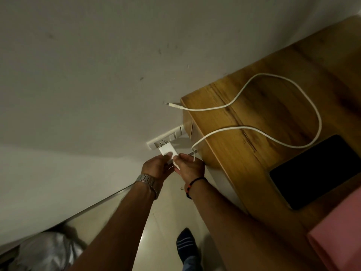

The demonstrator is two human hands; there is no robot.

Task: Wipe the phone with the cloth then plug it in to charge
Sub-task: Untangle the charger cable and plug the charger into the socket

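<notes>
While both hands, left hand [156, 167] and right hand [190, 166], grasp the white charger adapter [168, 152] just beside the wall socket [166, 138], its white cable [273, 132] loops over the wooden bench [263, 106]. The phone [320, 171] lies face-up on the bench, unplugged, near the pink cloth [340, 233].
</notes>
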